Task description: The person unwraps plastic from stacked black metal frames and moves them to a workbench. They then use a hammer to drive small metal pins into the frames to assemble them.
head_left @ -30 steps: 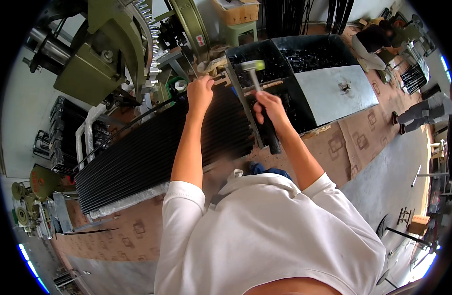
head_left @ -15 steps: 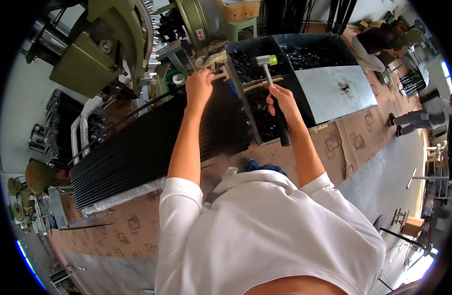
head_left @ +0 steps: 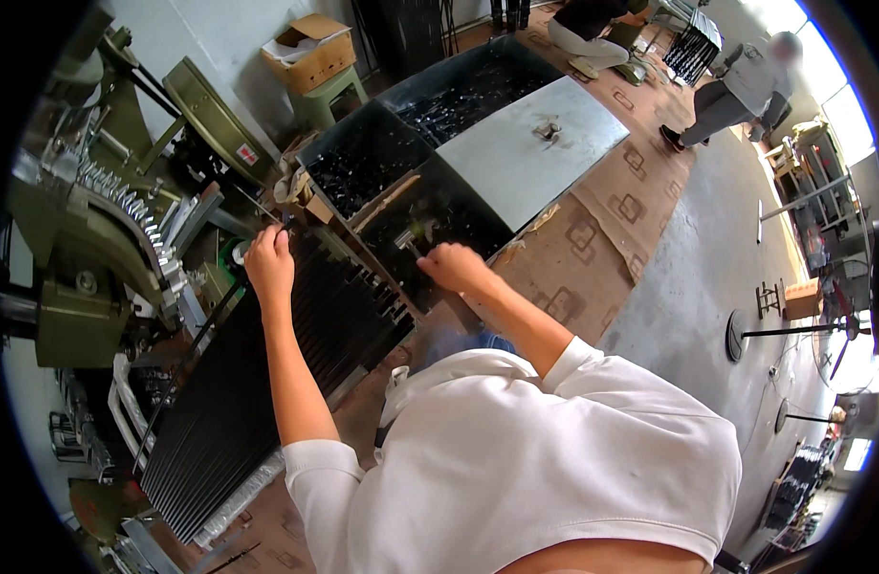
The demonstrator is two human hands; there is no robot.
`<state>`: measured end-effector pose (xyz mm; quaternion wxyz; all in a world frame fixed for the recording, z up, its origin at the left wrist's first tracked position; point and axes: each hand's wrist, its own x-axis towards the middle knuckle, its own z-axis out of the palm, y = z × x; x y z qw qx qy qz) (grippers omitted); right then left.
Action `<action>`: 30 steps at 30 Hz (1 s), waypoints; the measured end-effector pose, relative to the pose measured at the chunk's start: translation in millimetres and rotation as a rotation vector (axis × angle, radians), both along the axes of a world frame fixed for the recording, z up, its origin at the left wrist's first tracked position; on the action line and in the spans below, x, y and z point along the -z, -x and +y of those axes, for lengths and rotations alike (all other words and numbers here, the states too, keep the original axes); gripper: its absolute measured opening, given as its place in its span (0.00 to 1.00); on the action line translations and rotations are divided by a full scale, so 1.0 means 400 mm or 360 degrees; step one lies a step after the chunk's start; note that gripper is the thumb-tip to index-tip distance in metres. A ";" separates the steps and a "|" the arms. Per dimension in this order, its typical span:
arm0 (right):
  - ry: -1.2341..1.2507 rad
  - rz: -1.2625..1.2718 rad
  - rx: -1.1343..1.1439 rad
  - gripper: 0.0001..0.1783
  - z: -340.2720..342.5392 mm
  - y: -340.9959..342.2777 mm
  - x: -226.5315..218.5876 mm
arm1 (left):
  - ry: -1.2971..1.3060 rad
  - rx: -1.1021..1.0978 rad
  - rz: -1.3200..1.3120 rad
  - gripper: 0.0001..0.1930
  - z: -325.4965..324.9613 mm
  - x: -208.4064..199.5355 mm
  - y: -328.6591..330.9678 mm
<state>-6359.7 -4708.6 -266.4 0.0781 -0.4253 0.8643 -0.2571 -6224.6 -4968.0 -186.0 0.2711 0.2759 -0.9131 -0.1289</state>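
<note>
1. Our left hand (head_left: 270, 260) is curled closed around a thin black rod (head_left: 214, 320), near its upper end.
2. That rod runs alongside the stacked black rods (head_left: 243, 387).
3. Our right hand (head_left: 456, 268) is wrapped around a hammer (head_left: 407, 241); its blurred head hangs over the metal bin (head_left: 463, 198).
4. We see small black parts (head_left: 358, 172) in the bin's compartments.
</note>
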 end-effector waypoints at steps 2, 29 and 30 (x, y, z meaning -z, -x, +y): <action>-0.0233 -0.0651 0.0134 0.18 0.017 0.083 -0.156 | -0.0034 -0.0024 -0.0042 0.09 0.000 -0.004 -0.009; 0.0505 0.0178 0.1043 0.08 -0.060 0.736 -0.162 | 0.0060 -0.0055 -0.0029 0.08 0.011 -0.009 -0.001; 0.0520 0.0173 0.1036 0.08 -0.102 0.746 -0.155 | 0.0035 -0.0046 -0.0035 0.08 0.002 -0.001 -0.008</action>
